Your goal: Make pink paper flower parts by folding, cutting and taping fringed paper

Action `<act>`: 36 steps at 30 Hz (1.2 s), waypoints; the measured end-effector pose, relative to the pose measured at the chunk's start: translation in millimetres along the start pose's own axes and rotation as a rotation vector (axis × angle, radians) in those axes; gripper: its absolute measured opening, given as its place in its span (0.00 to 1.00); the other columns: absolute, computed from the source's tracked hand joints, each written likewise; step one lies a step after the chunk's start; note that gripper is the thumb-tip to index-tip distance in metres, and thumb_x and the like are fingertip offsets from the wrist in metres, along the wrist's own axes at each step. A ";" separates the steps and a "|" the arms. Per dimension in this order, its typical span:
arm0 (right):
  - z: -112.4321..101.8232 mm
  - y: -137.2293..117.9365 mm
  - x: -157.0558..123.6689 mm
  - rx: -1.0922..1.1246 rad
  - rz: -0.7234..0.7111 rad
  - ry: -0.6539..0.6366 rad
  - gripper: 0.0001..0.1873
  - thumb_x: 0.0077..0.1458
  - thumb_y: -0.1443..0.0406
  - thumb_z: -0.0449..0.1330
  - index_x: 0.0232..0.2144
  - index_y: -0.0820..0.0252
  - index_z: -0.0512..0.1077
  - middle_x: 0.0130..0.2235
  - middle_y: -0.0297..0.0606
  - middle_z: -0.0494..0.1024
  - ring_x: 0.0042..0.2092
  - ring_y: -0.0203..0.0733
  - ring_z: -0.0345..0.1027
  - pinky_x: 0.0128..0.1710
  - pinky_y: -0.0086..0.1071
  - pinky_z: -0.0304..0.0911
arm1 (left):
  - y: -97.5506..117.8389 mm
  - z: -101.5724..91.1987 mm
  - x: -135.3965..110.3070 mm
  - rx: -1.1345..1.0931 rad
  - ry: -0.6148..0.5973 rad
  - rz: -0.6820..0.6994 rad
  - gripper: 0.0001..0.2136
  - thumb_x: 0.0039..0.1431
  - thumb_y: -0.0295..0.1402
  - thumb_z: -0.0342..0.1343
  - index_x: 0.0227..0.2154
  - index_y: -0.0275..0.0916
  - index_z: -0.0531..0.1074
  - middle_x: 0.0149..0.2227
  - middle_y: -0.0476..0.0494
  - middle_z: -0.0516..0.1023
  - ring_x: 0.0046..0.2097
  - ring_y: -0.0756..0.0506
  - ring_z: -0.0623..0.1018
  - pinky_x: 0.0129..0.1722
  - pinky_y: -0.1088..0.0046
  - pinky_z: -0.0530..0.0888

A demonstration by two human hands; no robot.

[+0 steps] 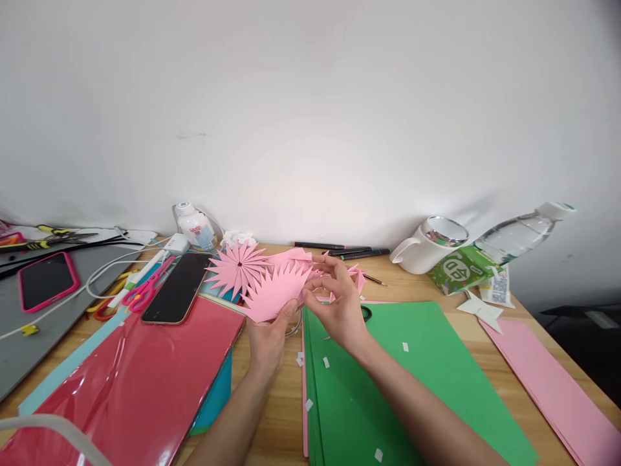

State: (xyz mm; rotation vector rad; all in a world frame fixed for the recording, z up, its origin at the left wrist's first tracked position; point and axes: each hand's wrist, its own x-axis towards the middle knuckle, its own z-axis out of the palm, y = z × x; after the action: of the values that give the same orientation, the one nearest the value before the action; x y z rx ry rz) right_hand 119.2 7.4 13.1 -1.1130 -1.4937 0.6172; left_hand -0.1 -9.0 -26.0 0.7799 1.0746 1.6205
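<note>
Above the middle of the table I hold a pink folded-paper fan (274, 292) with a jagged, pointed edge. My left hand (272, 327) grips its lower edge, thumb on the near face. At its right side, my right hand (337, 294) has thumb and fingers closed on the paper; the exact spot they pinch is partly hidden. Just behind the fan to the left lies a finished-looking pink paper pinwheel rosette (239, 265) with many points. More pink folded paper pieces (358, 277) lie behind my right hand.
Green paper sheets (412, 382) with small white scraps lie front right, a red glossy folder (140, 382) front left. A phone (178, 288), pink scissors (148, 285) and a white bottle (195, 226) stand or lie left. A mug (422, 249), water bottle (524, 233) and pink strips (553, 382) are right.
</note>
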 end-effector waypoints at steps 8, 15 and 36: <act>3.0 3.4 -1.9 0.009 -0.018 0.047 0.05 0.48 0.70 0.60 0.22 0.58 0.73 0.47 0.43 0.66 0.53 0.48 0.64 0.52 0.42 0.61 | 0.0 -0.8 0.0 0.025 -0.011 0.017 0.25 0.45 0.32 0.68 0.49 0.37 0.74 0.52 0.39 0.77 0.49 0.40 0.79 0.53 0.60 0.74; 2.1 -0.2 -0.7 0.136 0.203 -0.054 0.06 0.45 0.68 0.60 0.20 0.59 0.75 0.49 0.46 0.71 0.53 0.50 0.65 0.49 0.41 0.61 | -0.8 0.5 0.5 0.016 -0.006 0.022 0.22 0.45 0.32 0.68 0.46 0.37 0.76 0.50 0.39 0.78 0.49 0.40 0.79 0.54 0.59 0.73; -15.1 -4.7 13.8 0.339 0.342 -0.309 0.07 0.42 0.61 0.67 0.22 0.58 0.78 0.29 0.36 0.75 0.33 0.39 0.69 0.35 0.34 0.67 | -3.8 -2.6 0.7 0.148 0.052 0.115 0.22 0.43 0.33 0.69 0.44 0.37 0.76 0.48 0.39 0.80 0.51 0.40 0.78 0.57 0.59 0.70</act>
State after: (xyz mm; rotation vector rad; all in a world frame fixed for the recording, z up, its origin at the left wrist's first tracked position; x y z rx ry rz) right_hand 132.9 14.7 27.1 -1.0434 -1.3918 1.2786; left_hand -1.1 -8.6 -30.6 0.9158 1.2165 1.6798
